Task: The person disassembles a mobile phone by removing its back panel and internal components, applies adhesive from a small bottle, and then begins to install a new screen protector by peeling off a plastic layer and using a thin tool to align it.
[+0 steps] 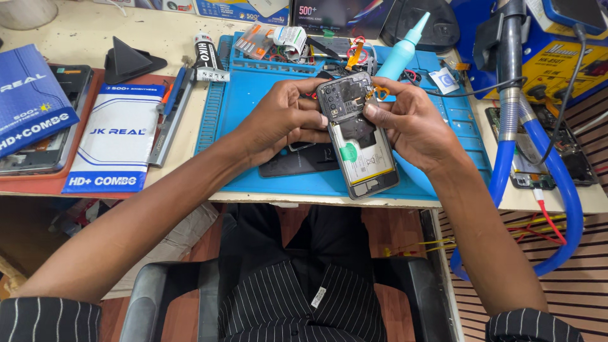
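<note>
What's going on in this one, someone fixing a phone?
A seated person holds an opened phone with its back cover off, above a blue work mat. The left hand grips the phone's upper left edge, and the right hand holds the upper right, its fingers pressing near the camera area. The battery is exposed. A dark flat panel lies on the mat under the hands, and a light blue squeeze bottle stands behind.
</note>
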